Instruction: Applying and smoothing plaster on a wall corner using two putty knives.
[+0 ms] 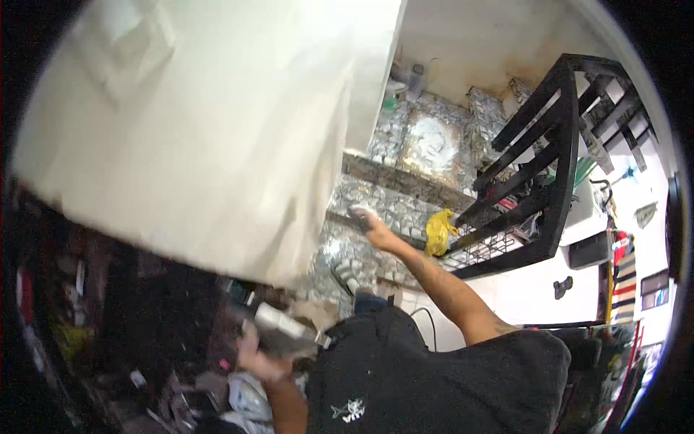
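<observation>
My right hand [374,230] reaches forward over the grey patterned steps [390,202], closed around something small and greyish-white that I cannot make out. My left hand [256,354] is low at the left, smeared by motion, beside a grey flat object with a white block [278,322] on it; whether it grips that is unclear. A big off-white panel or wall face [202,123] with a worn edge fills the upper left. A whitish smear [434,145] marks the upper landing. My sandalled foot [347,276] is on a patterned step below my right hand.
A black slatted railing [560,173] runs along the right, with a yellow plastic bag [439,233] beside it. A black cable [426,318] lies on the pale floor. Dark clutter [144,311] fills the lower left. A striped cloth [623,282] hangs at the far right.
</observation>
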Motion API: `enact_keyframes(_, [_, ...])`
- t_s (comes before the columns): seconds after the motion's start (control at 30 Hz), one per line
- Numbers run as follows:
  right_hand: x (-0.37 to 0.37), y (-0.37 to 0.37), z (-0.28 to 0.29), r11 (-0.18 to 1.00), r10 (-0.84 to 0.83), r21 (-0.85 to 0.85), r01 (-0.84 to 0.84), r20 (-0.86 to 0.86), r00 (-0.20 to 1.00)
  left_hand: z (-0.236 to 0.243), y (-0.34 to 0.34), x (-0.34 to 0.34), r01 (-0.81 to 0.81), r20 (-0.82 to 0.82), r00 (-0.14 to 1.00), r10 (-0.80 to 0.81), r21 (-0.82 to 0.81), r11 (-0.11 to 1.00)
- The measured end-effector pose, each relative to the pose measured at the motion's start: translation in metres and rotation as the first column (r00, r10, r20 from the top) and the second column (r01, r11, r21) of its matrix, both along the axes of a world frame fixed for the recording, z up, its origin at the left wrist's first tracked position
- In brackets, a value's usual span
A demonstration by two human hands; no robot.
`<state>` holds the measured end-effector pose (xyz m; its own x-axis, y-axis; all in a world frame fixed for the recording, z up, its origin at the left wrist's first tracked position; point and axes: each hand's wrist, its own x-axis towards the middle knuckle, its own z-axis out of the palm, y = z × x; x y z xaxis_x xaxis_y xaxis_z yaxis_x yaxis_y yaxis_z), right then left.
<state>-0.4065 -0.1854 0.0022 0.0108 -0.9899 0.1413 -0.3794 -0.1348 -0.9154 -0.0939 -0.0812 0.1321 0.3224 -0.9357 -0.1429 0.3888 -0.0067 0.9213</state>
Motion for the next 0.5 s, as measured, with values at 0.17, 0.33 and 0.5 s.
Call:
enact_keyframes(0.17, [-0.15, -0.202, 0.009, 0.85, -0.385, -0.205, 0.484, 0.384, 0.839, -0.006, -0.019, 0.091, 0.537, -0.572, 0.252, -0.78, -0.588, 0.605])
enact_keyframes(0.33, [-0.163, -0.327, 0.159, 0.63, -0.498, -0.483, 0.608, 0.35, 0.794, -0.135, 0.043, 0.22, -0.301, -0.727, 0.666, 0.164, -0.061, 0.952])
enact_keyframes(0.5, [-0.191, -0.378, 0.235, 0.568, -0.632, -0.452, 0.688, 0.296, 0.716, -0.154, 0.013, 0.176, -0.481, -0.234, 0.782, 0.578, 0.364, 0.798])
